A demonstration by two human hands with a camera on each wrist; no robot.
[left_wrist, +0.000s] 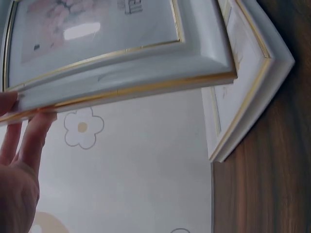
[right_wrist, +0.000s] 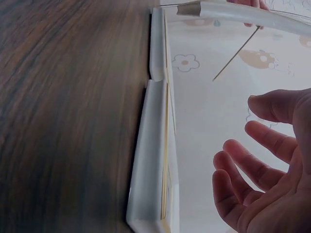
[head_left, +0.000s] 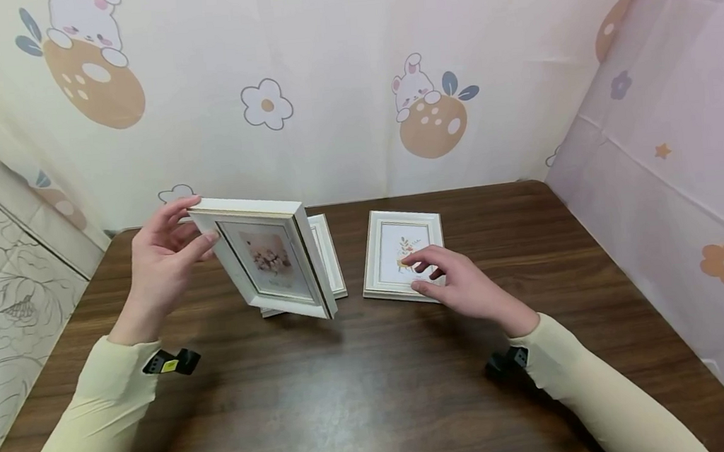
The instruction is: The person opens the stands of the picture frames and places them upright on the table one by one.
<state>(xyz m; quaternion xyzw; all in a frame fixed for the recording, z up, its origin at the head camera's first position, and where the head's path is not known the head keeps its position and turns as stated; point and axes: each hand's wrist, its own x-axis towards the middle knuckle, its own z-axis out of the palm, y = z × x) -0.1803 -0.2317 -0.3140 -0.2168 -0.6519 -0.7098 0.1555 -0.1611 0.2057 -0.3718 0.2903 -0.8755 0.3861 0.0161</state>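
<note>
My left hand grips a large white picture frame by its upper left edge, thumb on the front and fingers behind. Gold lines trim this frame, and a pink flower picture shows behind its glass. It is tilted and raised off the table; in the left wrist view the held frame fills the top. Over a smaller white picture frame with an orange plant print hovers my right hand, its fingers loosely bent and holding nothing. Another white picture frame lies behind the held one, mostly hidden.
Both lower frames lie on a dark brown wooden table. Behind it hangs a pale curtain printed with rabbits and flowers, and a similar cloth runs down the right side. Each wrist wears a small black camera.
</note>
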